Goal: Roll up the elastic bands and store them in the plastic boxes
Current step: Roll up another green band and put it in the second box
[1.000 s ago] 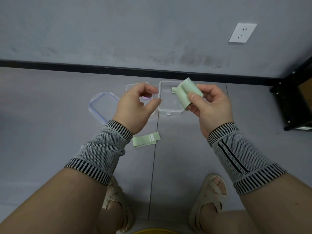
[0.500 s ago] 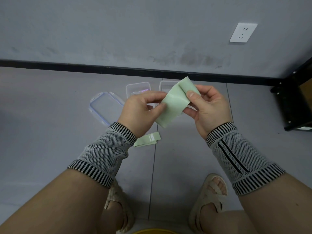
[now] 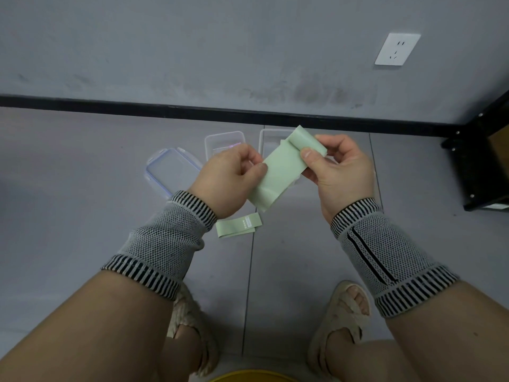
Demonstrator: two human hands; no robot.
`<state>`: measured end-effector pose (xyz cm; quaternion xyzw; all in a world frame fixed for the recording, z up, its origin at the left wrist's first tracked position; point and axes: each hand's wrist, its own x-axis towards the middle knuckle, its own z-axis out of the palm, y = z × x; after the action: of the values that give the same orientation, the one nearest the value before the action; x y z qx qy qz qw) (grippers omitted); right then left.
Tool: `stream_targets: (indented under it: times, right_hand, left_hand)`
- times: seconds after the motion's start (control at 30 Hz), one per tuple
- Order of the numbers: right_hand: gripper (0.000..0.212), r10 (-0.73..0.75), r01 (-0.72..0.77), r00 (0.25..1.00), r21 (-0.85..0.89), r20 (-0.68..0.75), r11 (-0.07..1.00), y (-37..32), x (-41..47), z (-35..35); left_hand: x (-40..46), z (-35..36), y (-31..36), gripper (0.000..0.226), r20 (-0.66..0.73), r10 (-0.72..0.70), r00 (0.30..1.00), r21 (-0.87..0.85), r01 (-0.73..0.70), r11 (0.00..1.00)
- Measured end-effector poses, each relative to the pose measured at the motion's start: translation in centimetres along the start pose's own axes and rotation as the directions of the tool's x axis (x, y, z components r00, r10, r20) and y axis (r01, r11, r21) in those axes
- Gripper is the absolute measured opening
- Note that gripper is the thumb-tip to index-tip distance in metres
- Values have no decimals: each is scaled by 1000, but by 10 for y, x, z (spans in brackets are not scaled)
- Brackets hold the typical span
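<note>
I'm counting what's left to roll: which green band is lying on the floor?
The folded green band with the small label, lying on the floor below the left hand. The other green band is held up between both hands.

Two pale green elastic bands are in view: one held band (image 3: 278, 175) in the air, one folded band (image 3: 239, 225) on the floor. Two clear plastic boxes, the left box (image 3: 224, 140) and the right box (image 3: 268, 137), stand open by the wall, with one blue-edged lid (image 3: 172, 173) beside them. One wall socket (image 3: 397, 49); two hands, two sandals.
</note>
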<state>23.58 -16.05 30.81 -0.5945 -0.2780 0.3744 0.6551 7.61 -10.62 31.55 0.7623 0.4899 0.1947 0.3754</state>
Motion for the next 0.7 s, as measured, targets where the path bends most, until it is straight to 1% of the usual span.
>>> stream_targets:
  times: [0.07,0.1,0.17,0.23,0.33,0.43,0.5,0.53,0.63,0.7]
  right_hand:
    - [21,-8,7,1000,-49,-28,999,2,1,-2]
    - [20,-10,7,999,-61,-38,998,2,1,-3]
    - [19,-9,5,998,-68,-58,998,1,2,-3]
    - [18,-10,5,996,-60,-85,998,0,3,-5]
    - [15,-5,2,996,-32,-88,999,-1,4,-4]
    - [16,-1,-1,996,-16,-87,1000,0,3,-2]
    - [15,2,-3,996,-10,-87,1000,0,3,-2]
    - [15,3,-4,996,-8,-87,1000,-1,4,-2]
    - [16,16,-16,998,-5,-64,1000,-1,5,-4]
    - [17,42,-42,999,27,-4,999,-1,5,-3]
  left_hand:
    - [1,-4,-3,20,45,-58,997,54,55,997]
    - [0,-6,-4,21,65,-73,995,44,71,997]
    - [-2,-10,-2,19,103,-63,993,-39,67,997]
    - [-2,-11,-1,14,96,-43,994,-112,53,992]
    - [2,-11,-4,16,-39,-59,998,-189,50,981]
    - [4,-7,-4,21,-165,-78,983,-143,55,988]
    - [2,-6,-2,23,-189,-63,980,-135,38,990]
    - [1,-6,-2,27,-176,-65,982,-128,43,991]
    - [-1,-10,-3,53,-97,-111,989,-61,105,993]
    - [-1,-12,-4,55,-60,-136,989,-48,133,990]
